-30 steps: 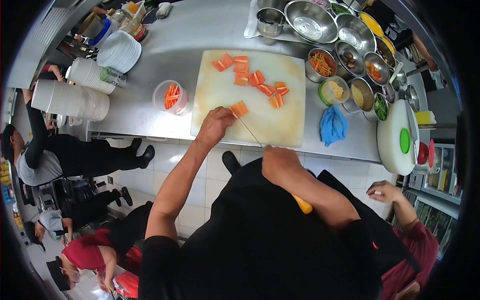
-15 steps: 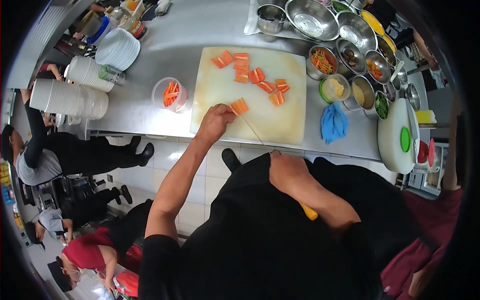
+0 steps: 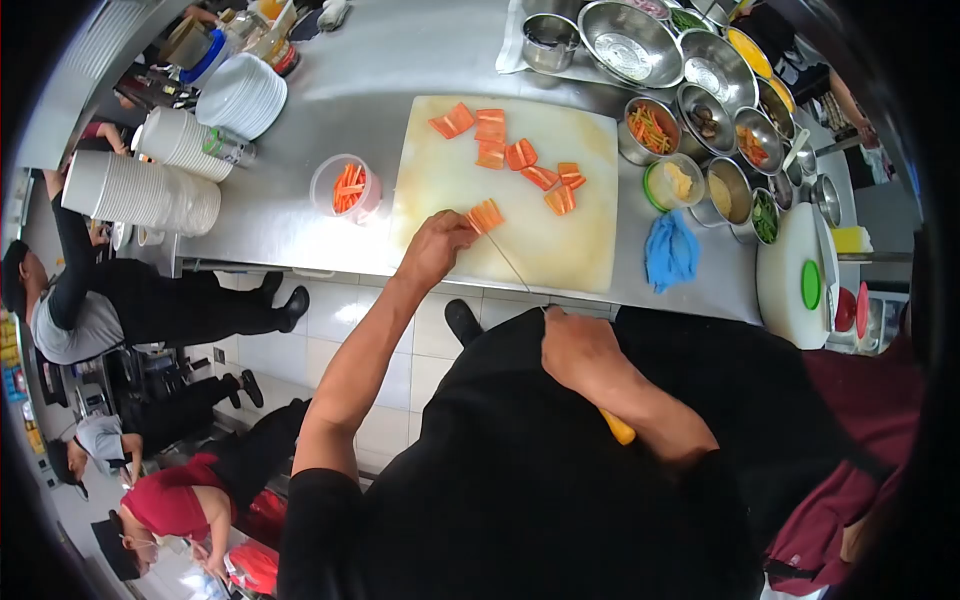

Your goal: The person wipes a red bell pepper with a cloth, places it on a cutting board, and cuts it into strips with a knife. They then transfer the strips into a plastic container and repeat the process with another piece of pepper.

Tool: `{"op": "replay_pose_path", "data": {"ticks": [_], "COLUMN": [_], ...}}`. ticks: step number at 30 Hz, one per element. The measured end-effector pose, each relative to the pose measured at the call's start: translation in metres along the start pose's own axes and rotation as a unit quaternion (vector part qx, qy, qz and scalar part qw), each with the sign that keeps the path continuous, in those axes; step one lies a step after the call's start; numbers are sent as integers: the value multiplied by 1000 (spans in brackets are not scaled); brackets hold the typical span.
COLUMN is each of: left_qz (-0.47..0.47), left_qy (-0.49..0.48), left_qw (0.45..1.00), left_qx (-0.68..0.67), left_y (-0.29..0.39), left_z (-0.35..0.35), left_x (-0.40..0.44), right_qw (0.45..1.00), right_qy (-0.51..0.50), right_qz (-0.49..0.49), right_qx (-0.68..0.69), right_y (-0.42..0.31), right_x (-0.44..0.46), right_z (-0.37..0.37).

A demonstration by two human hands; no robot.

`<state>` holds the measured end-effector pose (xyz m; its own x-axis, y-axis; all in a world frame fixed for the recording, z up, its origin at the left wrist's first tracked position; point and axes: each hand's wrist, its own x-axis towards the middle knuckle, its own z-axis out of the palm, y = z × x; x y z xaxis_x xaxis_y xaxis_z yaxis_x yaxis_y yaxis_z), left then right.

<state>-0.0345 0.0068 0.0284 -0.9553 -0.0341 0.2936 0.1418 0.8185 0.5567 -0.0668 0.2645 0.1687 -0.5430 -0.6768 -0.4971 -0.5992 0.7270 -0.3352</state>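
Pulled right hand (image 3: 583, 350) back toward the body since the first picture, a bit rightward too. Dragged knife (image 3: 508, 262) along with it; yellow handle end (image 3: 618, 428) now lower and farther right. No longer overlapping the near edge of the worktop (image 3: 345, 100) in view. Note slight rightward shift in view of worktop and cutting board (image 3: 440, 180). Biggest change at right: co-worker's maroon top (image 3: 865, 385) now up close to the worktop. Lost sight of co-worker's bare hand from first picture, raised arm from second. See floor tiles (image 3: 335, 310) there now hidden behind black apron (image 3: 690, 370).
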Motion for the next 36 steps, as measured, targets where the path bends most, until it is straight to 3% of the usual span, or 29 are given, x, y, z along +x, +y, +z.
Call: {"op": "replay_pose_path", "data": {"ticks": [2, 4, 9, 10, 11, 14, 18, 21, 25, 29, 36], "left_qz": [0, -106, 3, 26, 20, 41, 28, 10, 15, 4, -20], "left_qy": [-10, -15, 28, 40, 46, 35, 38, 29, 49, 61, 47], "left_qw": [1000, 981, 999, 999, 999, 997, 999, 999, 999, 998, 998], "left_qx": [-5, -160, -27, 2, 3, 48, 27, 7, -9, -7, -24], "left_y": [-6, -13, -6, -5, -5, -3, -6, -7, -11, -11, -8], "left_z": [7, 14, 7, 4, 0, -4, 2, 3, 6, 7, 4], "left_x": [2, -1, -2, -2, -1, -5, -4, -5, -7, -13, -9], "right_qw": [998, 999, 999, 1000, 998, 998, 998, 998, 997, 997, 998], "right_qy": [45, 25, 9, -26, -60, -55, 47, 36, 33, -59, 47], "right_qz": [-35, -36, -45, -4, 37, 37, -45, -50, -66, 43, -45], "right_qx": [14, 10, -8, -3, 2, -1, 16, -10, -8, -13, -4], "right_y": [0, -8, 4, 0, -2, -8, -7, -15, -7, -10, -17], "right_x": [18, 46, 28, 10, -1, -11, 23, 56, 34, -8, 43], "right_z": [8, 9, 31, 20, 8, -8, 11, 20, 28, 7, 15]}}
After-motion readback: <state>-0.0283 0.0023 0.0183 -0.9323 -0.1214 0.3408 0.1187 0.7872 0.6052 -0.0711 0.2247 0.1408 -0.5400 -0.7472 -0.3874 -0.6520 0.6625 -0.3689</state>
